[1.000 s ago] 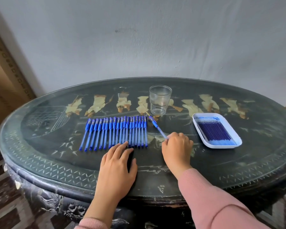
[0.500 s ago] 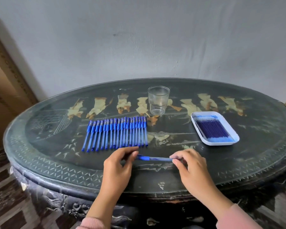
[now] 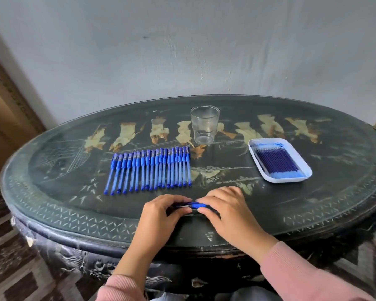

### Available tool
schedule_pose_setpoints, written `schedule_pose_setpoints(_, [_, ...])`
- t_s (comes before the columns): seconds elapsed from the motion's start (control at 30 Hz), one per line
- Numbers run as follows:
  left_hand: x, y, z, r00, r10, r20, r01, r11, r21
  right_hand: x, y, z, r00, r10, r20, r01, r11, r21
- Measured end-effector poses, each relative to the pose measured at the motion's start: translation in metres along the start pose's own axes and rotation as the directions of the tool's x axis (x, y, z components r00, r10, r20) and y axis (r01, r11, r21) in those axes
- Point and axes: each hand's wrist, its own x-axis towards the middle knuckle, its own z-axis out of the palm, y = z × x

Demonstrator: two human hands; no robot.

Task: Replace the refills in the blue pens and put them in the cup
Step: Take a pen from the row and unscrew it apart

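On the left of the table (image 3: 52, 192) the row of pens (image 3: 148, 170) lies side by side, caps toward the far side, untouched. Just in front of the row's right end, the left hand (image 3: 161, 216) curls its fingers and thumb round one end of a single pen (image 3: 197, 205), which lies crosswise just above the table's near edge. Only a short blue stretch and a thin pale part show between the hands; the rest is hidden. Behind, past the row, the cup (image 3: 205, 124) stands upright with no pens in it. The right hand (image 3: 226, 211) grips the pen's other end, fingers folded over it. Far right, well apart from the hands, the tray (image 3: 287, 180) holds the refills (image 3: 278, 162), bundled lengthwise.

The step in hand looks like opening the first pen: two hands on opposite ends suggest pulling or twisting it apart, though which I cannot tell. Next it likely calls for drawing out the old refill, then a reach right to the tray for a new one, with one hand keeping the barrel.
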Motion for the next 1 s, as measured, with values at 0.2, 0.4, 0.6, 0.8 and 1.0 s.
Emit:
schedule_pose_setpoints(0.2, [0.001, 0.002, 0.002, 1.0, -0.022, 0.012, 0.022, 0.998, 0.052, 0.0, 0.0, 0.005, 0.999, 0.029, 0.045, -0.034, 0.995, 0.092])
schedule_pose_setpoints(0.4, [0.001, 0.005, 0.0, 0.996, -0.078, 0.034, 0.076, 0.996, 0.055, -0.001, -0.003, 0.002, 1.0, -0.005, 0.004, 0.005, 0.999, 0.053])
schedule_pose_setpoints(0.6, [0.002, 0.008, -0.002, 0.995, -0.095, 0.032, 0.094, 0.995, 0.045, -0.002, -0.008, -0.001, 0.998, -0.054, -0.016, 0.054, 0.998, 0.016])
schedule_pose_setpoints(0.8, [0.002, 0.011, -0.003, 0.989, -0.14, 0.043, 0.14, 0.99, 0.007, -0.003, -0.009, 0.0, 0.997, -0.071, -0.003, 0.071, 0.997, -0.035])
schedule_pose_setpoints(1.0, [0.005, 0.001, -0.015, 0.968, -0.246, -0.059, 0.237, 0.963, -0.13, -0.005, -0.001, 0.001, 0.991, 0.058, -0.125, -0.058, 0.998, 0.001])
